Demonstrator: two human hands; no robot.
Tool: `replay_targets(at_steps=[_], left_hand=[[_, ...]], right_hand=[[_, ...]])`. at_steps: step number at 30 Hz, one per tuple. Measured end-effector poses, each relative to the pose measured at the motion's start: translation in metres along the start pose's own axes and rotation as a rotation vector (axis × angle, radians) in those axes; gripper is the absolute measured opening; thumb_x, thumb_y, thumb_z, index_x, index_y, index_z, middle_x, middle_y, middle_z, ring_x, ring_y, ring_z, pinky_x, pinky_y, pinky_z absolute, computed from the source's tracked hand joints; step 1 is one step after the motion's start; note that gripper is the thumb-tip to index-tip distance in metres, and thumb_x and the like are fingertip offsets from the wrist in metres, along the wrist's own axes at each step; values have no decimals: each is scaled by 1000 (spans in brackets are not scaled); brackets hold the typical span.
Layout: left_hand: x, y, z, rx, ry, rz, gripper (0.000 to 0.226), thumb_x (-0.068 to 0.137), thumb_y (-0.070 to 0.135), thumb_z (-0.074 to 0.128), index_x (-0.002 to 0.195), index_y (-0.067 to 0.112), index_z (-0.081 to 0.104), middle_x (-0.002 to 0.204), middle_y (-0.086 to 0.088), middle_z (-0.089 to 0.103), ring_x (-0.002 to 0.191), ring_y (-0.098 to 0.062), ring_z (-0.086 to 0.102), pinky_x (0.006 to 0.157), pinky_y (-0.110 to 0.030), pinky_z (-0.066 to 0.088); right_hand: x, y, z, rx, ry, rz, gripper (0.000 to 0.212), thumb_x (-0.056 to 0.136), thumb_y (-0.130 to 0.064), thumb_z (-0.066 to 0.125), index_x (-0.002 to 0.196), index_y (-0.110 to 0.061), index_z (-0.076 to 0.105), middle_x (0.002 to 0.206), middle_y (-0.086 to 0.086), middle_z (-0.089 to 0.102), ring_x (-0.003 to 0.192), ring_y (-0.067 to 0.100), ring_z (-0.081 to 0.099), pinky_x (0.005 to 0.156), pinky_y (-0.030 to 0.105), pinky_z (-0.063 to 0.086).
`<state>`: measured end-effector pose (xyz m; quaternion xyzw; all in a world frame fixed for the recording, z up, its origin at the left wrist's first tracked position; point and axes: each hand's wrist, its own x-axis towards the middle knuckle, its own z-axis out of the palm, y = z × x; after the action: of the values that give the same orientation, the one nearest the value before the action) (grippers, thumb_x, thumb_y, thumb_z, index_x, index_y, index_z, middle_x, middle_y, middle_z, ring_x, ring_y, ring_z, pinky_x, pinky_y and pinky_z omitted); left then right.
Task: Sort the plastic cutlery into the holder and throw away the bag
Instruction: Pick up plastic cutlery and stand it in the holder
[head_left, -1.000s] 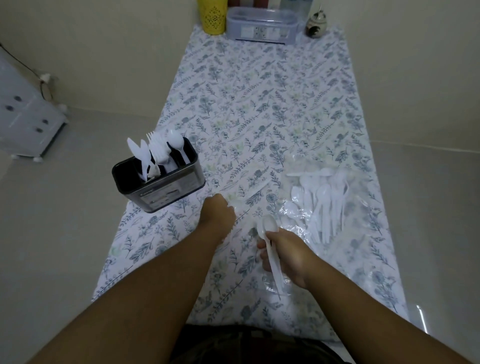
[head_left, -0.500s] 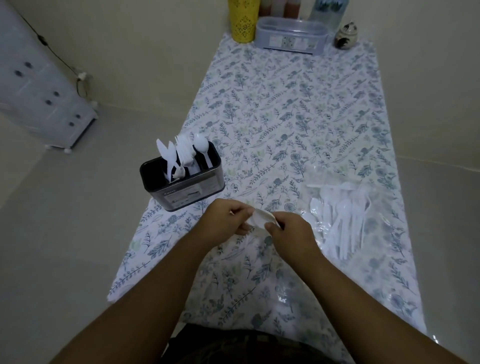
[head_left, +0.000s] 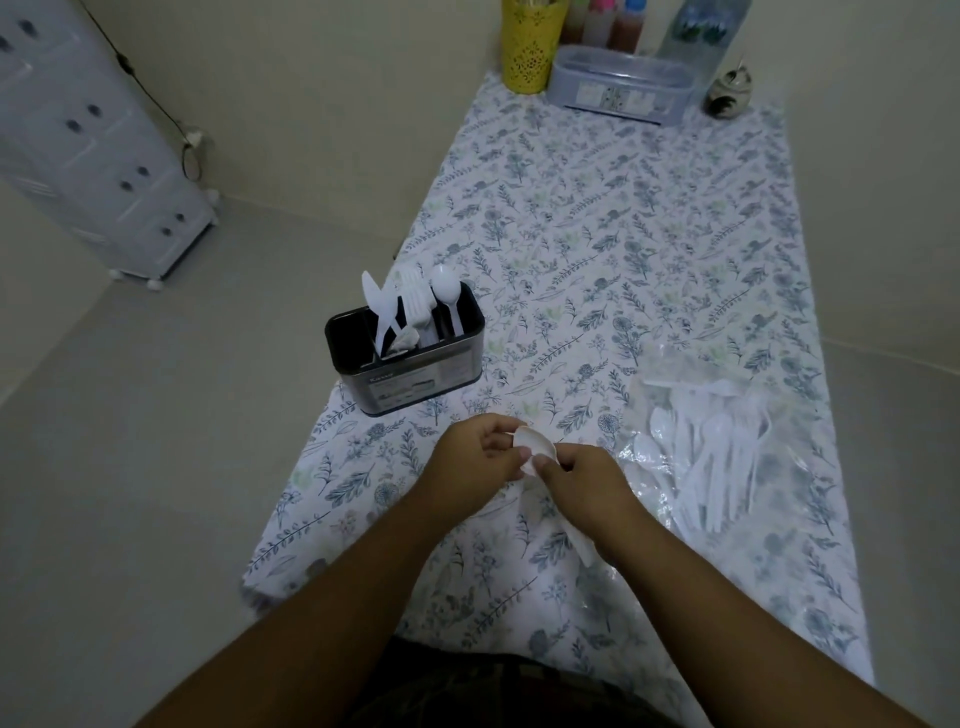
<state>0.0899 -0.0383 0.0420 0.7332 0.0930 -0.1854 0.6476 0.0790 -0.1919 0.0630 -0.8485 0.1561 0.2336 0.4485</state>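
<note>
Change: both hands now meet over the tablecloth (head_left: 597, 218); a second ago the left hand (head_left: 470, 460) was apart.
Left fingers: curled, pinching the spoon (head_left: 535, 447) bowl.
Right hand (head_left: 582, 480): grips the handle, seemingly passing it.
Holder (head_left: 410, 358): beyond the left fingers.
Bag (head_left: 727, 441): right of the right fingers, cutlery remaining.

Yellow cup (head_left: 531, 49), lidded box (head_left: 621, 83), drawers (head_left: 93, 150).
</note>
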Motion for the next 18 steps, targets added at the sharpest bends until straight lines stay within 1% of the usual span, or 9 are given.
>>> replay_targets(at_steps=[2,5,7,9,10,12,14,16,18], left_hand=[[-1,-2,-5,-1,31,15,21,89,1,71,108,9,70,91,-14,74,72,-21,73,72,-32,62],[-3,0,-12,-69,9,11,24,87,1,73,110,8,71,96,-18,73,78,-23,73,75,-33,63],[-5,2,-16,-102,-22,29,25,88,1,72,111,10,73,99,-17,73,84,-23,73,76,-30,62],[-8,4,-20,-98,-40,54,28,88,0,72,114,10,73,101,-17,73,89,-25,73,78,-29,61],[-9,5,-22,-94,-46,66,29,88,0,71,116,9,73,103,-17,73,91,-26,73,78,-29,61],[-12,8,-25,-95,-33,83,30,89,-1,70,117,7,72,103,-17,73,92,-26,73,77,-27,60],[-14,13,-29,-106,4,96,25,89,-2,70,112,7,73,100,-14,73,90,-22,73,76,-26,60],[-15,20,-33,-99,43,114,18,89,-1,70,104,8,73,94,-11,73,87,-20,73,76,-28,61],[-11,26,-39,-52,105,141,14,89,2,71,99,12,72,89,-7,73,83,-20,73,76,-34,62]], right_hand=[[-4,-6,-1,7,-67,30,38,106,-29,47,87,-8,71,79,2,66,72,16,59,68,31,44],[-5,-11,0,85,-142,75,36,104,-28,44,95,-7,72,95,13,73,86,27,67,80,38,51],[-4,-10,0,134,-196,103,31,101,-26,47,95,-8,72,94,14,74,85,30,69,83,42,53],[-2,-8,1,244,-262,157,28,101,-25,51,105,-8,72,102,14,76,94,28,74,95,47,57],[-1,-7,0,299,-295,175,26,102,-23,53,108,-7,72,105,14,76,96,26,75,97,46,57],[-3,-8,1,396,-335,169,22,104,-18,55,107,-6,73,105,14,76,94,23,74,89,39,61],[-6,-12,2,484,-337,118,19,102,-15,59,111,-10,75,107,12,77,95,23,74,78,31,60],[-10,-20,3,513,-287,18,21,101,-16,62,116,-18,76,108,10,78,99,25,75,75,28,59],[-11,-31,3,471,-239,-82,23,103,-21,58,119,-21,75,108,9,78,103,26,74,76,27,60]])
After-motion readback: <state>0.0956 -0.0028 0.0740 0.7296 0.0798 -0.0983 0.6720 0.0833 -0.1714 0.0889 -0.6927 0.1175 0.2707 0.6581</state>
